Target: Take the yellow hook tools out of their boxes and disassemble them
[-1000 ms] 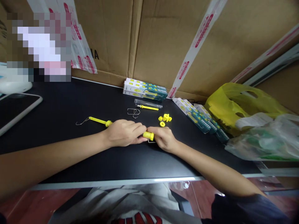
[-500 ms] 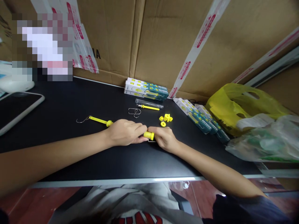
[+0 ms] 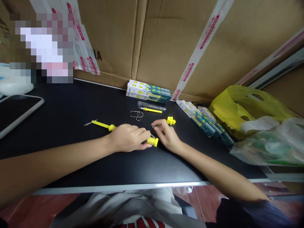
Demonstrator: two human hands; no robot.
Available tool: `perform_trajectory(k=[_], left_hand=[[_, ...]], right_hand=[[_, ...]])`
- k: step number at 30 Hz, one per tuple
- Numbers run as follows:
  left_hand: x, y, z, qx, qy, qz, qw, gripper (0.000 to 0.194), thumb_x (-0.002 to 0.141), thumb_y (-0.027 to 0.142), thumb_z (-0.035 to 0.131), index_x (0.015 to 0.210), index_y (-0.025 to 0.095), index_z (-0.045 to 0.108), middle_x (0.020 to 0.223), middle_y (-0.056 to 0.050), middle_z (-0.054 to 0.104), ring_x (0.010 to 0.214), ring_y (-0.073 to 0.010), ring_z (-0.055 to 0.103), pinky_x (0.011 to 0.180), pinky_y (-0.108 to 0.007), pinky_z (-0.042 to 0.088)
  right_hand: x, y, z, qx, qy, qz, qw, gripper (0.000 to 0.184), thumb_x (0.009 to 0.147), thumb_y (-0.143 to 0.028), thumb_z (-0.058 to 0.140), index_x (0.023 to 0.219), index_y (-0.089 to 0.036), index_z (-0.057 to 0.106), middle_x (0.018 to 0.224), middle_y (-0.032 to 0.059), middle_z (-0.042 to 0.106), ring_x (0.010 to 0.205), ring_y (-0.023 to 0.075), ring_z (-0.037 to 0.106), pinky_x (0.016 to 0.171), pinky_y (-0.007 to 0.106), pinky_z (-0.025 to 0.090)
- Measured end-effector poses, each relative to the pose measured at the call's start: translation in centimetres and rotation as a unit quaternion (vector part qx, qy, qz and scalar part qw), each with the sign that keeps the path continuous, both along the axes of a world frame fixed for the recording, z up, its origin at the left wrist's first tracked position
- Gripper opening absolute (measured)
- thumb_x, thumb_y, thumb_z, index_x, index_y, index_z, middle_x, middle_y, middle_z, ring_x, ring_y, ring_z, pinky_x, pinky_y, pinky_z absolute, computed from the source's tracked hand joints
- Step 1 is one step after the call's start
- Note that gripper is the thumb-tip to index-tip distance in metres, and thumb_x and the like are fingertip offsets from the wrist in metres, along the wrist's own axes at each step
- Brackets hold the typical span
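The left hand [image 3: 129,137] has its fingers curled closed around the middle of a yellow-ended instrument [image 3: 152,141]; the grasped section is hidden. The yellow collar at one end protrudes just past the fingertips, with a thin metal wire [image 3: 153,136] beside it. From the other side of the hand extends a narrow yellow stem [image 3: 101,124], tipped with metal hardware [image 3: 87,123]. The right hand [image 3: 169,137] is apart from the collar, its thumb and index finger nearly closed on a small metal piece [image 3: 154,127]; its exact form is too small to tell. Small yellow parts [image 3: 170,120] lie just beyond the right fingers. Beyond both sets of fingers, on the black table [image 3: 78,158]: a bent wire hook [image 3: 136,115], a slim yellow rod with a metal tip [image 3: 153,110], a clear tube [image 3: 152,105] alongside the rod, and stacked printed boxes [image 3: 148,91] near the cardboard [image 3: 163,41]. To the right of the right fingers: further printed cartons [image 3: 198,117], a yellow plastic bag [image 3: 225,107] and a clear plastic bag [image 3: 273,142]. Well left of the left fingers: a phone [image 3: 19,110].
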State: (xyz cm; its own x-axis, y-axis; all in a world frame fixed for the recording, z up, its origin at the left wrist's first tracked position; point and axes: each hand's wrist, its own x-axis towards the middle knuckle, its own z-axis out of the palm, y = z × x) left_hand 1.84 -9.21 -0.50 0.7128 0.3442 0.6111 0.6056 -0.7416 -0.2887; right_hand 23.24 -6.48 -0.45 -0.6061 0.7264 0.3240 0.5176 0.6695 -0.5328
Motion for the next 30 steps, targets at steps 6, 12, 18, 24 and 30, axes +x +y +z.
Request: perform_trajectory(k=[6, 12, 18, 24, 30], left_hand=[[0.1, -0.1, -0.2, -0.019, 0.006, 0.011, 1.000, 0.027, 0.093, 0.039, 0.040, 0.082, 0.018, 0.053, 0.062, 0.003, 0.059, 0.054, -0.0131, 0.059, 0.048, -0.026, 0.032], [0.2, 0.0, -0.3, -0.046, 0.021, 0.012, 0.999, 0.027, 0.093, 0.039, 0.041, 0.080, 0.018, 0.053, 0.065, 0.002, 0.060, 0.055, -0.0146, 0.059, 0.047, -0.027, 0.033], [0.1, 0.0, -0.2, -0.038, 0.017, 0.004, 0.999, 0.028, 0.092, 0.039, 0.043, 0.076, 0.018, 0.054, 0.063, 0.001, 0.059, 0.055, -0.0143, 0.057, 0.047, -0.027, 0.031], [0.0, 0.1, -0.3, -0.044, 0.014, 0.004, 0.999, 0.029, 0.092, 0.040, 0.044, 0.076, 0.018, 0.055, 0.063, 0.001, 0.059, 0.055, -0.0138, 0.057, 0.047, -0.027, 0.031], [0.0, 0.2, -0.4, -0.050, -0.002, 0.002, 0.999, 0.029, 0.092, 0.040, 0.043, 0.077, 0.018, 0.056, 0.063, 0.001, 0.059, 0.056, -0.0140, 0.058, 0.048, -0.026, 0.031]], right_hand=[[-0.3, 0.3, 0.0, -0.067, 0.029, -0.012, 0.997, 0.014, 0.096, -0.030, 0.040, 0.105, -0.021, 0.045, 0.057, -0.0070, 0.046, 0.050, 0.0105, 0.044, 0.055, 0.024, 0.036], [-1.4, 0.9, 0.6, -0.054, 0.012, -0.024, 0.998, 0.009, 0.093, -0.024, 0.043, 0.099, -0.020, 0.049, 0.058, -0.0075, 0.046, 0.052, 0.0096, 0.044, 0.056, 0.023, 0.034], [-4.9, 3.8, 1.3, -0.001, 0.033, -0.013, 0.999, 0.008, 0.088, -0.019, 0.053, 0.091, -0.017, 0.059, 0.066, -0.0036, 0.052, 0.059, 0.0096, 0.048, 0.059, 0.023, 0.038], [-8.0, 6.1, 0.5, 0.041, 0.018, 0.005, 0.999, 0.010, 0.087, -0.018, 0.057, 0.090, -0.016, 0.066, 0.081, 0.0018, 0.061, 0.072, 0.0116, 0.054, 0.068, 0.025, 0.042], [-9.0, 6.4, 0.4, 0.073, -0.050, -0.013, 0.996, 0.016, 0.090, -0.023, 0.056, 0.098, -0.017, 0.069, 0.090, 0.0038, 0.062, 0.081, 0.0129, 0.057, 0.072, 0.024, 0.042]])
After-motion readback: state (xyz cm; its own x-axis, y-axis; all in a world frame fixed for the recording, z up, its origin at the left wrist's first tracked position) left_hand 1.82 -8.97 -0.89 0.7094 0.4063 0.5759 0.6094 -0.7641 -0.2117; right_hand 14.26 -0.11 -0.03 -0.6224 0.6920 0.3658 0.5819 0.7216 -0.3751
